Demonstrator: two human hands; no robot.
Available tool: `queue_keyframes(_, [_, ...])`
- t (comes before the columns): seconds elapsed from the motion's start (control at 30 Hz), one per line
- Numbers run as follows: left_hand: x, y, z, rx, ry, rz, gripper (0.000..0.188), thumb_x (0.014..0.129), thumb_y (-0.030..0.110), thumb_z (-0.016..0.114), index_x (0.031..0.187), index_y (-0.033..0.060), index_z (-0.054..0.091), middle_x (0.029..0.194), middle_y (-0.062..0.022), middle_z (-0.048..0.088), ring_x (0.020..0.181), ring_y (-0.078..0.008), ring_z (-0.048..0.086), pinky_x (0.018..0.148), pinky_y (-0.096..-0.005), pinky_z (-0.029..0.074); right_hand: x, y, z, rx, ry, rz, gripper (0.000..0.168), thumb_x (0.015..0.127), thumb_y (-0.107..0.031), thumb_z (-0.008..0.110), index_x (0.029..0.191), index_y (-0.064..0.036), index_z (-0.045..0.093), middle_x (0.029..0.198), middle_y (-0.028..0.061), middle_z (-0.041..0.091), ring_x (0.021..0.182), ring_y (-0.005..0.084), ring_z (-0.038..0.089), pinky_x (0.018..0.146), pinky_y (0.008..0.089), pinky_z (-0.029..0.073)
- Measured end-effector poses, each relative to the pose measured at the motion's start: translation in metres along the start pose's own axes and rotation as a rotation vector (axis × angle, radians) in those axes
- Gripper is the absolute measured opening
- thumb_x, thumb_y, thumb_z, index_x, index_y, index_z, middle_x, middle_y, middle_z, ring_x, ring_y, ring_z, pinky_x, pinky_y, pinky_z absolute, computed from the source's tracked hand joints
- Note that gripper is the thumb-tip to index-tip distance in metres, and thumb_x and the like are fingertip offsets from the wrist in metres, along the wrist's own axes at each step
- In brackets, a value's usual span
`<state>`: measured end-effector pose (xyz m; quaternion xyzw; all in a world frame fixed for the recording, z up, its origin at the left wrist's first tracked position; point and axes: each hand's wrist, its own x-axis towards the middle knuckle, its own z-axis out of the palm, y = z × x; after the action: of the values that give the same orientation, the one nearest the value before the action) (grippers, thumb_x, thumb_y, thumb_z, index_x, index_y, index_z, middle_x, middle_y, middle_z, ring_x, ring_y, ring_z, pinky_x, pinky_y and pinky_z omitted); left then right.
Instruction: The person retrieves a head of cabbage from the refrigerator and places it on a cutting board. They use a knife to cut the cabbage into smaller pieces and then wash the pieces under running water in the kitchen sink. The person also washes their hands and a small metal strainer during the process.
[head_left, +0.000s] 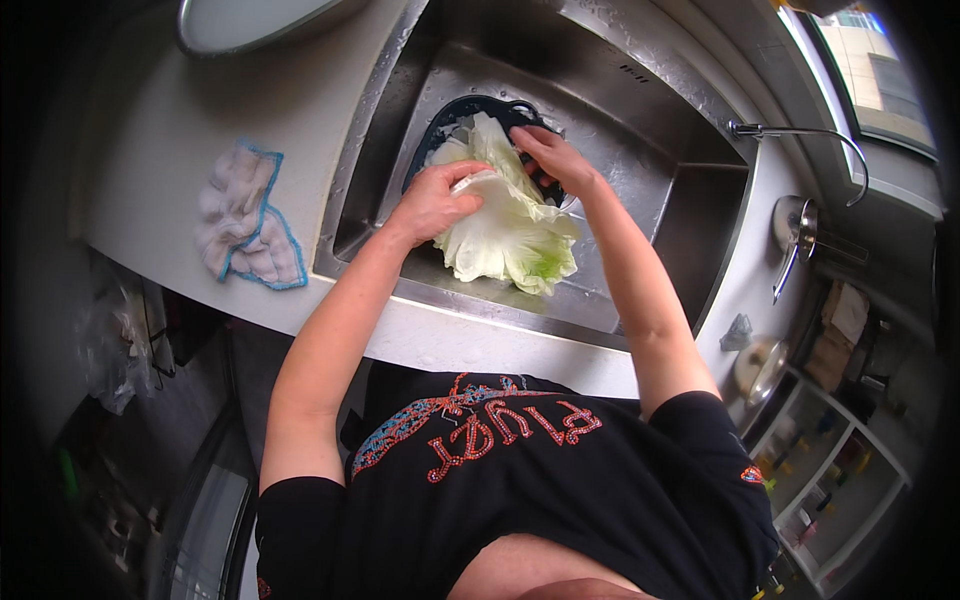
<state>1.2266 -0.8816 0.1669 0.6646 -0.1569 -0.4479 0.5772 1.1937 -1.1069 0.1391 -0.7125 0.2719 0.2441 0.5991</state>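
Over a stainless steel sink (634, 176), my left hand (433, 204) grips the white base of a large pale cabbage leaf (502, 225). The frilled, yellow-green edge of that leaf hangs towards me, above the sink's near side. My right hand (559, 159) is just right of the leaf, fingers apart, with nothing seen in its grasp. Beneath both hands sits a dark blue plastic basin (459, 111) with a loop handle. More cabbage leaves (480, 135) lie in it, partly covered by my hands and the held leaf.
A white cloth with blue edging (251, 217) lies on the counter (307, 97) left of the sink. Beyond it stands a large pale bowl (255, 22). On the right are a curved faucet (817, 133), a metal lid (806, 229) and a window (874, 75).
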Motion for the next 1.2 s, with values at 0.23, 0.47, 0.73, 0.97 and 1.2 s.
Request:
queue_keyframes(0.23, [0.000,0.000,-0.003,-0.080,0.015,-0.036,0.039,0.074,0.005,0.057,0.113,0.0002,0.057,0.103,-0.0034,0.060,0.093,-0.0097,0.055,0.085,-0.0244,0.044,0.051,0.025,0.014,-0.263,-0.034,0.022,0.058,0.076,-0.053,0.064,0.094,0.002,0.063,0.087,0.0095,0.063,0.078,0.0172,0.059,0.072,0.0300,0.047])
queue_keyframes(0.47, [0.004,-0.008,-0.002,-0.011,0.069,0.014,0.042,0.070,0.009,0.059,0.112,0.0046,0.060,0.103,-0.0079,0.064,0.093,-0.0139,0.060,0.085,-0.0268,0.045,0.019,0.024,0.005,0.284,0.059,-0.155,0.032,0.084,-0.022,0.060,0.105,0.002,0.058,0.089,0.0059,0.061,0.079,0.0127,0.056,0.072,0.0269,0.047])
queue_keyframes(0.73, [0.003,-0.003,-0.002,-0.142,0.020,-0.031,0.041,0.073,0.004,0.057,0.114,0.0006,0.057,0.104,-0.0032,0.060,0.094,-0.0093,0.055,0.085,-0.0244,0.044,0.029,0.037,0.021,0.247,-0.045,-0.087,0.063,0.079,-0.033,0.066,0.127,0.002,0.045,0.109,0.0126,0.060,0.095,0.0166,0.058,0.081,0.0272,0.046])
queue_keyframes(0.97, [0.006,-0.005,-0.003,-0.053,0.051,-0.008,0.045,0.070,0.007,0.059,0.114,0.0022,0.059,0.104,-0.0072,0.063,0.093,-0.0127,0.059,0.084,-0.0256,0.045,0.005,0.033,-0.005,0.290,0.150,-0.212,0.036,0.084,-0.027,0.061,0.107,0.000,0.057,0.094,0.0058,0.062,0.083,0.0118,0.057,0.073,0.0274,0.047])
queue_keyframes(1.2, [0.003,0.005,-0.001,-0.113,0.045,-0.042,0.048,0.073,0.007,0.060,0.120,0.0008,0.054,0.108,-0.0073,0.061,0.095,-0.0129,0.057,0.085,-0.0259,0.045,-0.047,-0.020,-0.073,0.555,-0.037,-0.294,0.043,0.084,-0.031,0.059,0.117,-0.004,0.050,0.108,0.0074,0.058,0.100,0.0185,0.056,0.086,0.0341,0.047])
